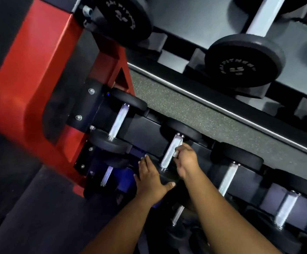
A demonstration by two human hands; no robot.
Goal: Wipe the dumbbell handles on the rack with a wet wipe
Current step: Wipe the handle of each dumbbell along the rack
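Here, a person leans over a dumbbell rack [39, 79] with a red end frame, seen from above through a tilted head camera. The right hand [186, 160] curls its fingers around a small white wet wipe [176, 153] and presses it against the silver handle [171, 150] of a dumbbell, near the handle's far half. The left hand [151, 176] lies flat with straight, spread fingers on that same dumbbell's near black weight head, just beside the right wrist; the thumb points toward the right arm. The two hands are close but do not touch.

Left of the left hand sits another dumbbell [118, 121] with a silver handle, next to the red frame. To the right of the right hand, more dumbbells [229, 177] line the same shelf, their handles running parallel. Below the hands, a lower shelf holds further dumbbells, partly hidden by the forearms. Beyond the hands, past a strip of speckled grey floor [185, 105], an upper shelf carries larger black dumbbells [244, 61] with raised lettering too blurred to read fully.
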